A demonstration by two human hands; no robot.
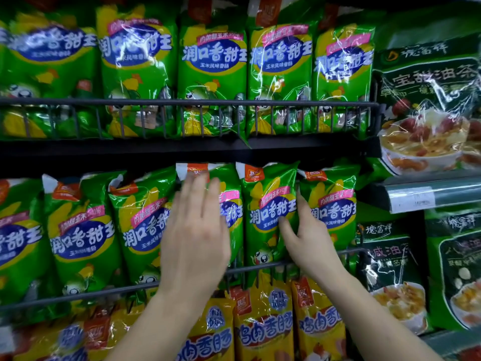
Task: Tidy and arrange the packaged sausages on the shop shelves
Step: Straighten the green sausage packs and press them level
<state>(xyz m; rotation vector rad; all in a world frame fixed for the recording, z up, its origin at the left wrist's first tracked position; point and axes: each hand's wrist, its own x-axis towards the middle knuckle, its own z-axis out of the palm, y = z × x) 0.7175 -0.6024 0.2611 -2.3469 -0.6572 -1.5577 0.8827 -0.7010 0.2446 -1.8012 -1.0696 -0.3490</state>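
Note:
Green corn-sausage packs fill the top shelf and the middle shelf. My left hand lies flat, fingers straight, against the front of one middle-shelf green pack, covering most of it. My right hand grips the right edge of the neighbouring green pack: thumb on its front, fingers tucked into the gap between it and the pack on the right. Both packs stand upright behind the wire rail. Yellow chicken-sausage packs stand on the shelf below.
A black wire rail fronts the top shelf. To the right, a separate shelf bay holds dark green packets of a different product, with a price strip on its edge. More green packs lean leftwards on the middle shelf.

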